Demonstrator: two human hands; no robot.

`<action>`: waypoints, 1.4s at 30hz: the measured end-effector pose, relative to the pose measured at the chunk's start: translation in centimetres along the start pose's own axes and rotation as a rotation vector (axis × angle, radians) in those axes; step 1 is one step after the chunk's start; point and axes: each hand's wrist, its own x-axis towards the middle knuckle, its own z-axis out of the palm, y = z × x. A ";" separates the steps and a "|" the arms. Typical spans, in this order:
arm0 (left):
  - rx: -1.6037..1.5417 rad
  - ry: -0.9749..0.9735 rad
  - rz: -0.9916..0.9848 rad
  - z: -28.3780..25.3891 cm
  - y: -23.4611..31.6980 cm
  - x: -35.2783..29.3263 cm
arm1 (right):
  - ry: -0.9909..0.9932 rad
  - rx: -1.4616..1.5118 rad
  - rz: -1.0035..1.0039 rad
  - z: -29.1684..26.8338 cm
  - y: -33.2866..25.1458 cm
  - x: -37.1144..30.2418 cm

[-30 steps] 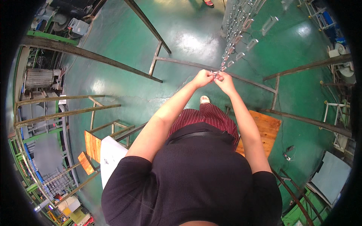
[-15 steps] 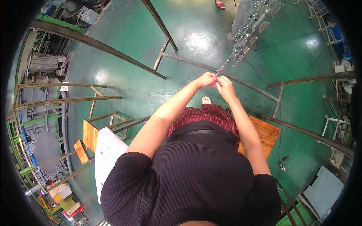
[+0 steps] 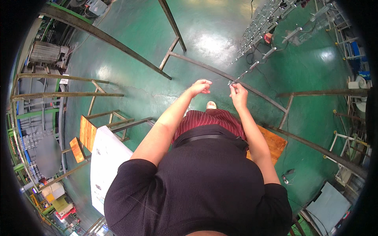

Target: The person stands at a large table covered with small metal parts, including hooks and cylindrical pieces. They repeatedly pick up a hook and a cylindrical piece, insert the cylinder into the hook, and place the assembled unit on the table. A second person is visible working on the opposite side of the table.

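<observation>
Reaches both bare arms out over the green floor (image 3: 208, 23), hands set apart. Pinches the near end of a strand of silvery metal pieces (image 3: 255, 64) between thumb and fingertips of the right hand (image 3: 238, 94); cannot quite tell the shape of the tiny end piece at this size. Holds the left hand (image 3: 201, 87) a little to the left, fingers loosely bent and not pressed together, index stretched toward the right hand. Has the strand slanting up and rightward from the right fingertips, across the view of the metal bar (image 3: 220, 72), toward the floor's far right, beside a bunch of similar strands (image 3: 256, 35). Sees a red sandal (image 3: 268, 39) on the floor between strand and bunch. Rests a pale sandal (image 3: 211, 105) on the floor below the left hand. Has a wooden board (image 3: 273, 141) by the right forearm, outer corners showing, and a white sheet (image 3: 106, 157) by the left elbow, upper edge near a wooden panel (image 3: 87, 133).
</observation>
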 end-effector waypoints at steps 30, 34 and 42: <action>-0.087 1.192 0.354 1.9 -16.7 -25.1 | -0.916 -0.502 -0.823 14.4 -4.5 0.9; -0.256 1.565 0.453 2.5 -18.3 -31.8 | -0.819 -0.211 -1.145 23.2 -9.7 -3.2; -0.038 1.749 1.660 7.8 -2.2 -56.6 | -1.158 0.104 -0.718 35.7 -13.6 -13.3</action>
